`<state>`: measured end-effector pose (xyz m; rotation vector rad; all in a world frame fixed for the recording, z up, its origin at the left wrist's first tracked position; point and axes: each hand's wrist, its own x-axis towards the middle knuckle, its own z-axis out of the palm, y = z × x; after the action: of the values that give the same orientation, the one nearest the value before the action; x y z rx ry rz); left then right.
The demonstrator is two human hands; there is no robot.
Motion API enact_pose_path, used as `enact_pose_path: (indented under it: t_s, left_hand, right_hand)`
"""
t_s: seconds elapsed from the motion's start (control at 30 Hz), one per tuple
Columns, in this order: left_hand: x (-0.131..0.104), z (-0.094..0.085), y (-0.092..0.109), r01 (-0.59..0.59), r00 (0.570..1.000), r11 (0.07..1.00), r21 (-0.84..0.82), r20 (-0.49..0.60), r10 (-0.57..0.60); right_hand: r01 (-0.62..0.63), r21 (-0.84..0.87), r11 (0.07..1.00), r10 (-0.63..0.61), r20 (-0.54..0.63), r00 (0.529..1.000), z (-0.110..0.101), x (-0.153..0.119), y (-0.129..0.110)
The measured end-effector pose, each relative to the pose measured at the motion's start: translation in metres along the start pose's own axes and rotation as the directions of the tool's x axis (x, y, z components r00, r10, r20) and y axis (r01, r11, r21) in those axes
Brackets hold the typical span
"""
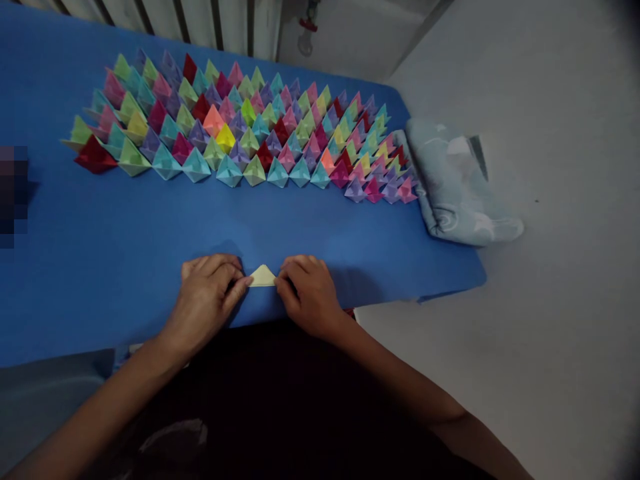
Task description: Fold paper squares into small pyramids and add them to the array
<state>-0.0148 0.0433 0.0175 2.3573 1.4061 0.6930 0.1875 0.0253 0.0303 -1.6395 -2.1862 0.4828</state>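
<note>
Yellow folded paper (pixel 263 277): corners hidden, pinched in grip of left hand (pixel 210 290), right hand (pixel 311 293).

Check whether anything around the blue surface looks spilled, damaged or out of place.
Only the folded cloth looks askew, jutting past the right end of the blue surface. The boats and held paper look intact.

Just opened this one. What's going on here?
A person's left hand and right hand hold a small pale-yellow folded paper at its two lower corners, by the near edge of a blue surface. Beyond the hands stand rows of multicoloured paper boats. A folded patterned cloth lies toward the right end.
</note>
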Motion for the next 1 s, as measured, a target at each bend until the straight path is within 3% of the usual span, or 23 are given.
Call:
enact_pose_path:
  t_s: [0.2,0.47,0.7,1.0]
  left_hand:
    - [0.0,-0.008,-0.004,0.003,0.998,0.994,-0.105,0.068,0.004]
    - [0.0,-0.006,-0.006,0.025,0.996,0.993,-0.113,0.084,-0.015]
    - [0.005,-0.013,-0.008,0.056,0.985,0.99,-0.126,0.168,-0.034]
    - [0.006,-0.009,-0.002,0.109,0.987,0.99,-0.084,0.129,-0.098]
  right_hand:
    - [-0.008,-0.011,1.0,0.008,0.006,1.0,-0.001,0.0,-0.002]
    - [0.002,-0.006,1.0,-0.002,-0.015,1.0,0.001,0.0,-0.001]
    - [0.001,-0.017,1.0,-0.001,-0.015,1.0,0.001,-0.001,0.0]
    - [-0.007,-0.062,0.998,0.008,0.018,1.0,0.0,0.001,-0.003]
